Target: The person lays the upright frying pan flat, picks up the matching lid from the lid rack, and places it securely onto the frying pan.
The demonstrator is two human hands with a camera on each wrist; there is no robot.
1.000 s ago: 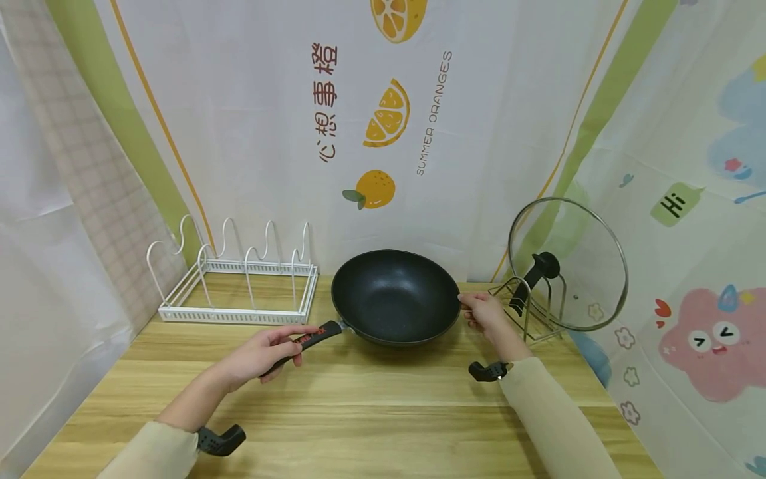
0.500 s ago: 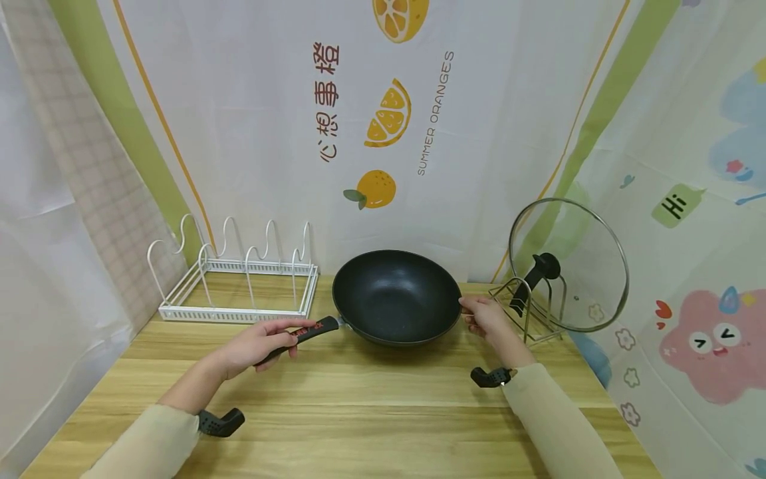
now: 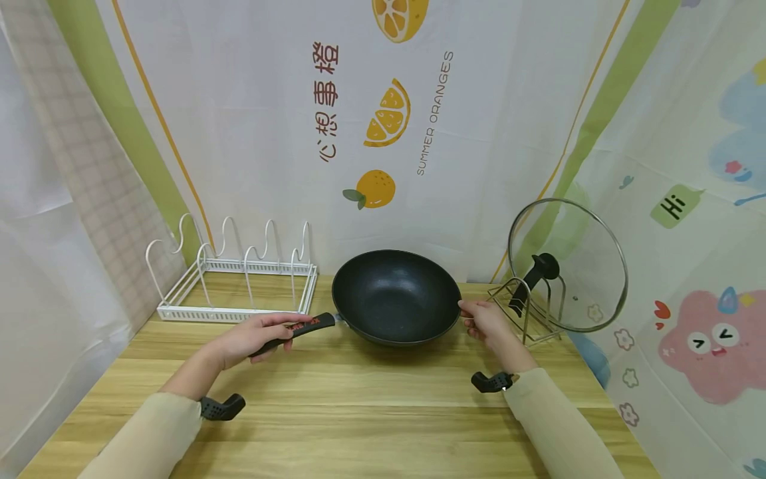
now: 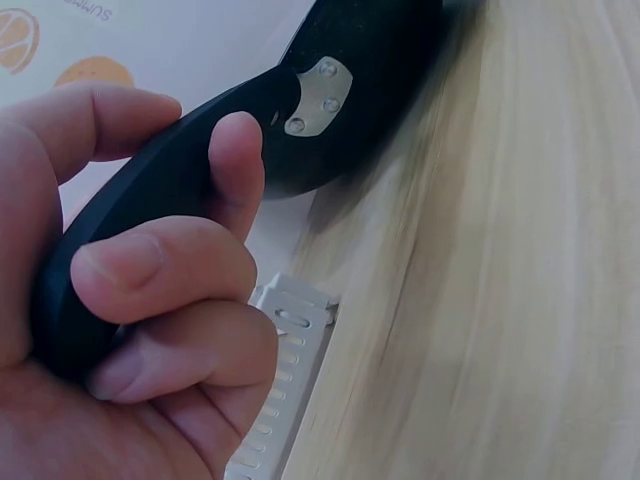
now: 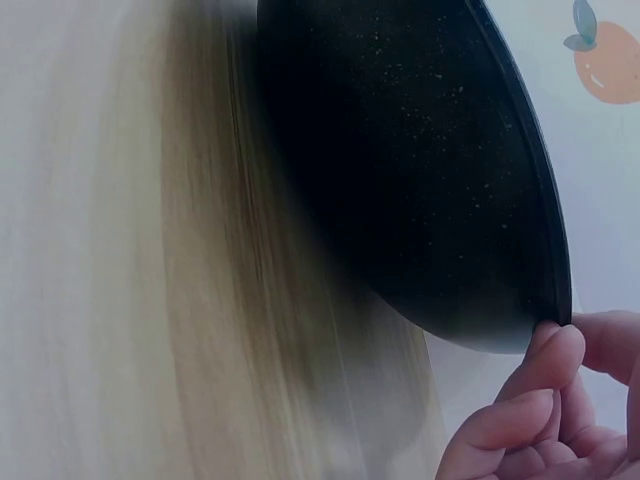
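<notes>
A black wok point(image 3: 396, 299) stands at the back middle of the wooden table, its inside facing up and toward me. My left hand point(image 3: 254, 338) grips the wok's black handle point(image 3: 317, 322), which points left and toward me; in the left wrist view the fingers curl round the handle point(image 4: 130, 195), close to its riveted metal bracket point(image 4: 325, 98). At the opposite side my right hand point(image 3: 491, 324) pinches the wok's rim; the right wrist view has thumb and fingers point(image 5: 555, 358) meeting at the edge, below the speckled outer wall point(image 5: 420, 180).
A white wire rack point(image 3: 233, 313) stands left of the wok, behind my left hand. To the right, a gold wire stand point(image 3: 529, 326) holds a glass lid point(image 3: 589, 266) with a black knob point(image 3: 546, 266). Printed curtains point(image 3: 491, 133) hang right behind the table point(image 3: 383, 412).
The handle end has swung slightly up and left with my left hand, so it lies flatter. My right hand stays at the rim, and the wok's bowl has hardly moved.
</notes>
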